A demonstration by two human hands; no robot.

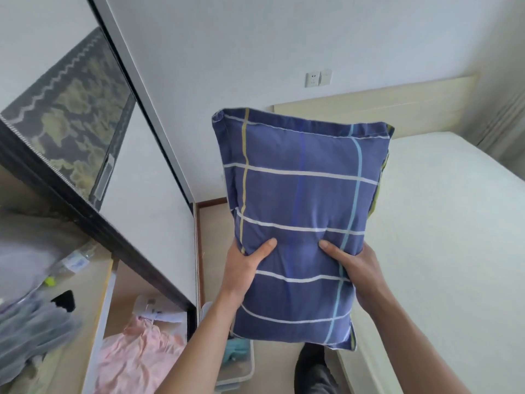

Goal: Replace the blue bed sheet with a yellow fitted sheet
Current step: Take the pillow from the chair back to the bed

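Observation:
A blue plaid pillow [301, 200] with white, yellow and light-blue stripes is held up in front of me, between the wardrobe and the bed. My left hand [244, 265] grips its lower left side, thumb pressed into the front. My right hand [358, 268] grips the lower right side the same way. A green-yellow edge shows behind the pillow's right side. The bed [443, 223] on the right shows a bare whitish mattress surface. No blue sheet or yellow fitted sheet is in view.
An open wardrobe [71, 251] on the left holds a patterned dark storage bag [74, 109], grey cloth and pink clothing [136, 354]. A clear plastic bin [241, 371] stands on the floor near my feet. A pale headboard [369, 109] and wall socket [312, 78] are behind.

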